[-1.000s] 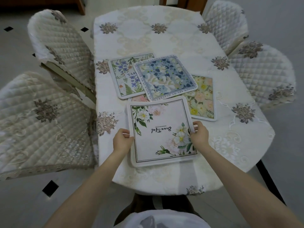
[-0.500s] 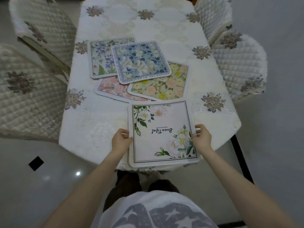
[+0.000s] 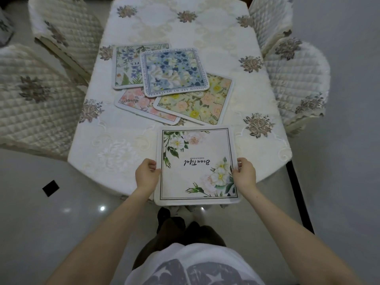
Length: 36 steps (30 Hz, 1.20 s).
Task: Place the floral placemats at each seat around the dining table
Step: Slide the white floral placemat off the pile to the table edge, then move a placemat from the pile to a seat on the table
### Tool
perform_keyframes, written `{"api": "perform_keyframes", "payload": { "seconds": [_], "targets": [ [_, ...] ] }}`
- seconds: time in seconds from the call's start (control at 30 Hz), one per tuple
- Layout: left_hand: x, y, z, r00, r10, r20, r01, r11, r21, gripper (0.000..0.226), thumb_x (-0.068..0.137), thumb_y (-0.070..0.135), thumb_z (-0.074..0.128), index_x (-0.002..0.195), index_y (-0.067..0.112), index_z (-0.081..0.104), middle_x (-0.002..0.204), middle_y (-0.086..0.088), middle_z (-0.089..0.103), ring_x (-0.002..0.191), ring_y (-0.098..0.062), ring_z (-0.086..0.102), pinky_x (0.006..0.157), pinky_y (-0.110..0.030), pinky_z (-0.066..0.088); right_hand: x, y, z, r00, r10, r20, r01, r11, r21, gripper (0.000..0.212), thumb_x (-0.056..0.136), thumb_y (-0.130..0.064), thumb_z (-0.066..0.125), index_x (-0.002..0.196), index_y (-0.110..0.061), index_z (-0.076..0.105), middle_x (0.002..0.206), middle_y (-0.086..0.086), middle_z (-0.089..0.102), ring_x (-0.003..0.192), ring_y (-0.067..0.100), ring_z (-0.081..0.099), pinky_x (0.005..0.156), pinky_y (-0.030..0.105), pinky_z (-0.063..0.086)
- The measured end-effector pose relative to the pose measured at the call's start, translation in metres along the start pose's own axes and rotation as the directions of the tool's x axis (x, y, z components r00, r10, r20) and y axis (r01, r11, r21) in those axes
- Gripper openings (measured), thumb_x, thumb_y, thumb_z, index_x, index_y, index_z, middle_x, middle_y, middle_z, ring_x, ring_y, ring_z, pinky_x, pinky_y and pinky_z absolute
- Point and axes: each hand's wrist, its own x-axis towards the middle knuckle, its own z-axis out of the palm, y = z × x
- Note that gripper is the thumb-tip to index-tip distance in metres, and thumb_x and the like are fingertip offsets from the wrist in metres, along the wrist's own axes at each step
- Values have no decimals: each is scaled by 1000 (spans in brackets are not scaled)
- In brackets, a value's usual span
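Sliding back toward the near edge, the white placemat (image 3: 196,164) now lies clear of the pile it overlapped a second ago, its near border hanging just past the near edge of the surface (image 3: 115,157). Left hand (image 3: 147,175) pinches the mat's left border, right hand (image 3: 244,174) pinches the right border, both closed on it, a two-sided hold that looks meant to keep it square to the seat at this end. Further in, toward the middle, four mats sit overlapped: blue mat (image 3: 174,72) on top, lavender mat (image 3: 127,66) at left, yellow mat (image 3: 197,101) and pink mat (image 3: 141,105) nearer. Quilted chairs (image 3: 296,79) flank both long edges, none with a mat yet.
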Motion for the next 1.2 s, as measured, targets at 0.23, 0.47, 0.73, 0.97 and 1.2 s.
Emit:
{"api": "perform_keyframes", "payload": {
  "seconds": [0.23,0.47,0.73,0.97,1.2],
  "targets": [
    [-1,-3,8,998,30,-55,-31,999,-10,16,81,3,65,94,7,56,82,-5,57,73,-19,52,60,-17,37,8,6,0,998,-42,48,43,999,-20,18,80,2,51,95,-3,60,90,17,62,83,33,57,66,31,38],
    [-4,-9,21,992,113,-59,-103,985,139,28,86,1,53,114,6,53,114,-13,46,91,-26,53,85,-34,47,7,5,-3,940,-282,192,330,894,-304,52,82,8,44,133,-4,47,133,14,48,119,33,42,98,34,38],
    [10,0,10,991,107,80,-122,968,217,22,81,1,55,101,6,51,95,-6,42,81,-24,48,73,-29,39,15,-9,-8,912,-284,297,396,797,-455,34,86,0,42,119,-4,51,121,16,50,103,32,42,86,36,40],
    [62,39,-1,984,140,111,-160,967,197,35,82,16,64,112,5,49,106,-7,43,92,-23,50,79,-28,40,65,-68,-11,940,-240,244,329,830,-451,41,88,-6,43,129,-6,48,123,16,51,111,34,45,89,43,44],
    [180,114,-19,964,255,77,-264,954,145,32,81,18,67,107,5,52,107,-13,52,85,-23,51,73,-29,38,156,-163,7,939,-293,178,339,877,-341,39,94,-19,45,131,-7,46,131,18,48,119,36,43,96,43,42]
  ]
}}
